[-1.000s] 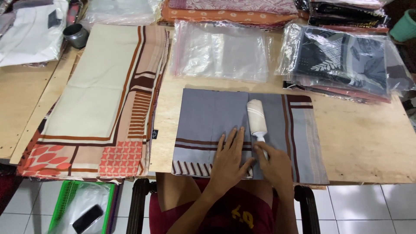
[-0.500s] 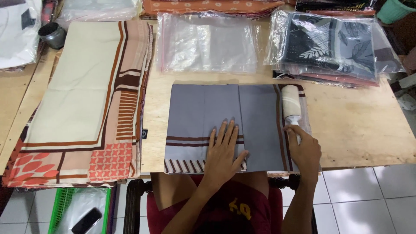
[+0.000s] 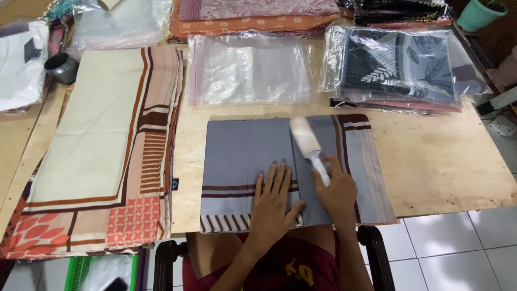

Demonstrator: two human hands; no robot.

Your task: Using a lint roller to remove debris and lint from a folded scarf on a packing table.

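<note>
Lint roller (image 3: 308, 144), right hand (image 3: 338, 189), grey cloth (image 3: 242, 156)

**Around the plywood tabletop**

A cream and brown patterned cloth (image 3: 102, 156) covers the left edge. Empty clear plastic bags (image 3: 247, 70) lie at the far middle, bagged dark scarves (image 3: 398, 67) near the far right corner, a metal cup (image 3: 60, 67) far left.

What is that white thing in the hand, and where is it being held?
The right hand holds a lint roller by its white handle.
</note>
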